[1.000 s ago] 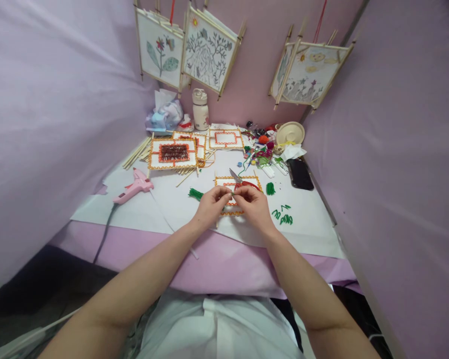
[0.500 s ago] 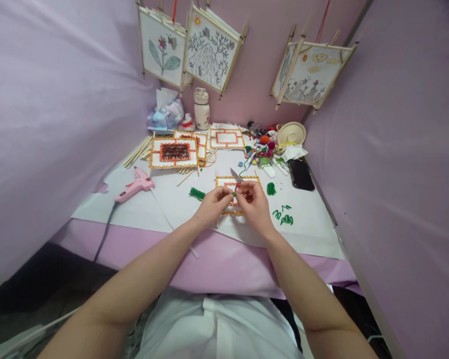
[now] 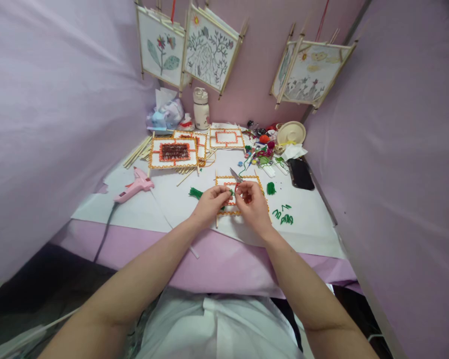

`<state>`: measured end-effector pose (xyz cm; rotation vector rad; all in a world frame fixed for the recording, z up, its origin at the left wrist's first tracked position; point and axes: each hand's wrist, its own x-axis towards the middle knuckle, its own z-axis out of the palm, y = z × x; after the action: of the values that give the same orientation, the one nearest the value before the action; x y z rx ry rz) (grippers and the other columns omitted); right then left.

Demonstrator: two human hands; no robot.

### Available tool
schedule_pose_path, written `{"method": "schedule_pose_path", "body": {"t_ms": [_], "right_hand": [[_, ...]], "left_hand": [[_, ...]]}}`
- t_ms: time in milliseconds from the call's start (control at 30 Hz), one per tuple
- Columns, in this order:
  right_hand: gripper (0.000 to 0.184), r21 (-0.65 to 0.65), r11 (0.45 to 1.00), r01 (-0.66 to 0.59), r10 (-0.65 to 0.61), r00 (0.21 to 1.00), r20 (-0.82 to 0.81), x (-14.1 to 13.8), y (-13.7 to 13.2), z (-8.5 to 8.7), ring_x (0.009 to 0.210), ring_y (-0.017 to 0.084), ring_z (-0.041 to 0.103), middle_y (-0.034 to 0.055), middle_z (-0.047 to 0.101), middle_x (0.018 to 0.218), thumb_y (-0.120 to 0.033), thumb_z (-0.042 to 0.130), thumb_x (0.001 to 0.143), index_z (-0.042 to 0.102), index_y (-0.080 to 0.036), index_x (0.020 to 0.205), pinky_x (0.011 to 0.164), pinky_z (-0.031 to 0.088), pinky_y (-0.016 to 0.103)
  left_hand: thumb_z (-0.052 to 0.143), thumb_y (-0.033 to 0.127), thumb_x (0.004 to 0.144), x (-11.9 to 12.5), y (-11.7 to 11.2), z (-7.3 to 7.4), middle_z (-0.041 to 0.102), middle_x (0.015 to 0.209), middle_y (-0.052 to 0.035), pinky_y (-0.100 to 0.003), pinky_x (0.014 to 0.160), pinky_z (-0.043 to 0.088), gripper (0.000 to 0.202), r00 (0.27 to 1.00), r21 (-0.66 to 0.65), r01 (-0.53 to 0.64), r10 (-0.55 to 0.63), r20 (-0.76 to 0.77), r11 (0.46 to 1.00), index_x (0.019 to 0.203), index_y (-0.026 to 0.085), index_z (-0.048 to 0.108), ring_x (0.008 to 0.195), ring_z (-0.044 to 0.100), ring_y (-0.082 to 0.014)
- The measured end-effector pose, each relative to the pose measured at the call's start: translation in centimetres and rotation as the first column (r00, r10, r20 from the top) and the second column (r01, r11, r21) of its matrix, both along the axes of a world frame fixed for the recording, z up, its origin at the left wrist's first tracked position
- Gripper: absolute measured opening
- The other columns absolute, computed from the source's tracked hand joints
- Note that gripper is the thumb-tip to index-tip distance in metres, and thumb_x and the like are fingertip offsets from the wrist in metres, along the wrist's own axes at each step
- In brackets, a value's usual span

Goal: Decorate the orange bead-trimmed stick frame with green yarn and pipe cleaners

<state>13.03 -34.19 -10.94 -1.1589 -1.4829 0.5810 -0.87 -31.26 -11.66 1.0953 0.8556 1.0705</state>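
Note:
My left hand (image 3: 213, 202) is closed, with a small piece of green yarn (image 3: 231, 192) pinched at its fingertips. Close against it, my right hand (image 3: 255, 203) is closed around scissors (image 3: 235, 174); their blades point up and to the left, and red handle shows by the fingers. Whether the right fingertips also grip the yarn is hard to see. Beneath both hands lies a white panel with orange looped trim (image 3: 243, 213), partly covered. A green yarn bundle (image 3: 196, 193) is left of it; a green yarn coil (image 3: 271, 188) and several cut green pieces (image 3: 286, 218) lie right.
A pink glue gun (image 3: 136, 186) with a cord rests at left. Behind are trimmed panels (image 3: 174, 162), wooden sticks (image 3: 138, 152), a bottle (image 3: 201, 109) and a tissue pack (image 3: 166, 115). Craft bits, a straw-coloured hat (image 3: 291, 133) and a phone (image 3: 301, 174) are right. Framed drawings (image 3: 211, 52) hang above.
My left fingertips have drawn slightly left, away from the right ones, with the green yarn. The scissors stay in my right hand, which has barely moved.

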Motion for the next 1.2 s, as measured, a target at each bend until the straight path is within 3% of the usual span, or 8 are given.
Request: {"method": "schedule_pose_path", "body": {"t_ms": [200, 433, 667, 833, 1033, 1200], "right_hand": [[0.019, 0.014, 1.000, 0.023, -0.023, 1.000, 0.016, -0.02, -0.03, 0.07, 0.064, 0.013, 0.048, 0.0005, 0.059, 0.084, -0.019, 0.055, 0.081, 0.050, -0.020, 0.099, 0.062, 0.041, 0.027], [0.015, 0.044, 0.999, 0.022, -0.026, 0.997, 0.078, 0.03, -0.14, 0.02, 0.070, 0.015, 0.051, 0.0028, 0.060, 0.088, -0.020, 0.054, 0.084, 0.050, -0.021, 0.098, 0.066, 0.043, 0.030], [0.013, 0.059, 0.998, 0.011, -0.014, 0.998, 0.055, 0.03, -0.23, 0.13, 0.069, 0.014, 0.050, 0.0021, 0.059, 0.088, -0.021, 0.055, 0.084, 0.050, -0.022, 0.096, 0.066, 0.042, 0.029], [0.015, 0.023, 0.999, -0.028, 0.029, 0.998, -0.056, 0.11, -0.14, 0.20, 0.067, 0.012, 0.049, 0.0006, 0.059, 0.088, -0.022, 0.058, 0.083, 0.050, -0.022, 0.096, 0.063, 0.041, 0.027], [0.022, -0.039, 0.998, -0.039, 0.031, 0.981, -0.189, 0.20, 0.23, 0.14, 0.070, 0.012, 0.050, 0.0003, 0.054, 0.088, -0.026, 0.064, 0.079, 0.050, -0.022, 0.095, 0.062, 0.043, 0.025], [0.017, -0.054, 0.998, -0.025, 0.013, 0.979, -0.203, 0.29, 0.23, 0.26, 0.074, 0.013, 0.054, 0.0008, 0.057, 0.086, -0.026, 0.062, 0.080, 0.054, -0.021, 0.094, 0.064, 0.045, 0.025]], "left_hand": [[0.067, 0.033, 0.075, -0.08, -0.15, 0.31, 0.055, 0.069, 0.0027, -0.022, 0.061, 0.038, 0.020, 0.996, 0.058, 0.065, -0.062, -0.061, 0.996, 0.081, 0.015, 0.061, 0.062, 0.049, -0.0084], [0.064, 0.033, 0.076, -0.28, -0.21, 0.53, 0.058, 0.070, 0.0007, -0.024, 0.063, 0.038, 0.018, 0.971, 0.157, 0.048, -0.010, -0.238, 0.986, 0.078, 0.015, 0.063, 0.065, 0.051, -0.0113], [0.068, 0.034, 0.074, -0.37, -0.17, 0.43, 0.060, 0.069, -0.0003, -0.024, 0.060, 0.038, 0.020, 0.979, 0.105, 0.048, -0.026, -0.201, 0.993, 0.078, 0.015, 0.067, 0.063, 0.050, -0.0113], [0.070, 0.035, 0.073, -0.40, -0.14, 0.52, 0.058, 0.065, 0.0010, -0.023, 0.056, 0.034, 0.021, 0.986, 0.032, 0.076, -0.070, -0.152, 0.997, 0.080, 0.015, 0.068, 0.057, 0.046, -0.0091], [0.069, 0.035, 0.074, -0.42, -0.23, 0.41, 0.058, 0.068, 0.0010, -0.023, 0.058, 0.036, 0.020, 0.985, 0.081, 0.056, -0.041, -0.167, 0.995, 0.078, 0.015, 0.065, 0.060, 0.049, -0.0098], [0.068, 0.034, 0.074, -0.43, -0.29, 0.45, 0.056, 0.066, 0.0026, -0.023, 0.059, 0.036, 0.019, 0.985, 0.108, 0.035, -0.016, -0.169, 0.994, 0.077, 0.016, 0.062, 0.060, 0.048, -0.0096]]}}
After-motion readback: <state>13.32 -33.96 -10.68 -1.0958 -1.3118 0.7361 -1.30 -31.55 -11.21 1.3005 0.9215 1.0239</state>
